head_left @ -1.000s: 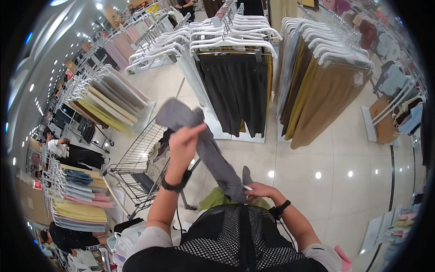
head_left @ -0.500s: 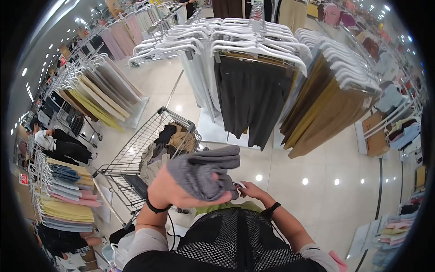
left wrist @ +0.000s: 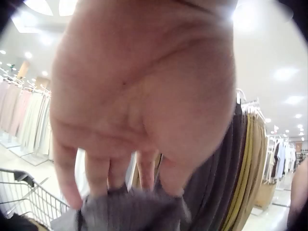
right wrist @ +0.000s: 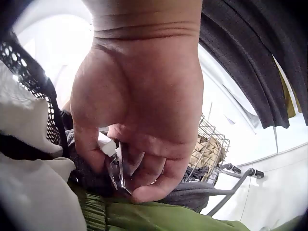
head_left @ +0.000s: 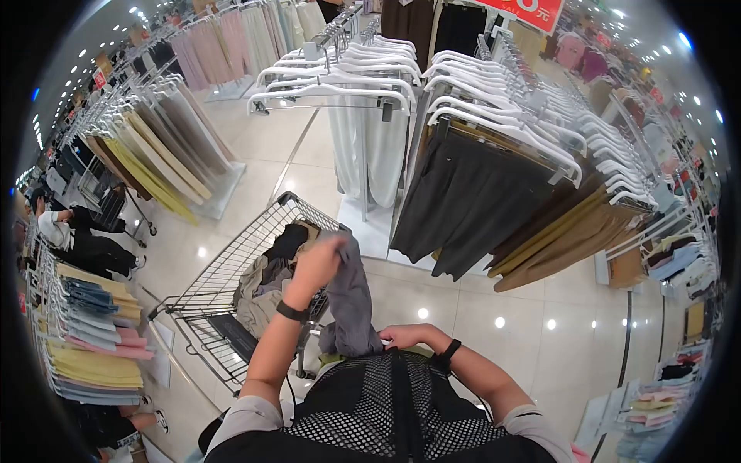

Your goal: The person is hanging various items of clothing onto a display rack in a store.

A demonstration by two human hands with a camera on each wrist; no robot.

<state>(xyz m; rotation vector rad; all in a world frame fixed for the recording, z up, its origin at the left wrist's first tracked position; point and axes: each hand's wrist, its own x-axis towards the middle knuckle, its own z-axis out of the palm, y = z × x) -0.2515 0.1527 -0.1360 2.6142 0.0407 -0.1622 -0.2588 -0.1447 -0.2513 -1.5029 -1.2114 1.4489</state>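
Note:
My left hand (head_left: pixel 312 270) grips the upper end of a pair of grey trousers (head_left: pixel 351 301), which hangs down in front of my body. In the left wrist view, the fingers and thumb close on the ribbed grey cloth (left wrist: pixel 130 211). Low at my waist, my right hand (head_left: pixel 409 336) holds a white hanger. The right wrist view shows the hanger's white end (right wrist: pixel 106 144) and a shiny clip (right wrist: pixel 118 174) between thumb and fingers. Grey cloth lies beside that hand, over green fabric (right wrist: pixel 159 216); most of the hanger is hidden.
A wire shopping cart (head_left: pixel 285 199) stands front left with crumpled clothes (head_left: pixel 266 278) inside. Ahead are racks of dark trousers (head_left: pixel 463 204) and brown trousers (head_left: pixel 556 251) on white hangers (head_left: pixel 502 143). Another person (head_left: pixel 85 239) is at the far left, near folded clothes (head_left: pixel 93 363).
The left hand first held the trousers stretched outward, swung them in close bunched up, and now lifts one end out front-left. The right hand keeps the hanger at the waist. My view has turned.

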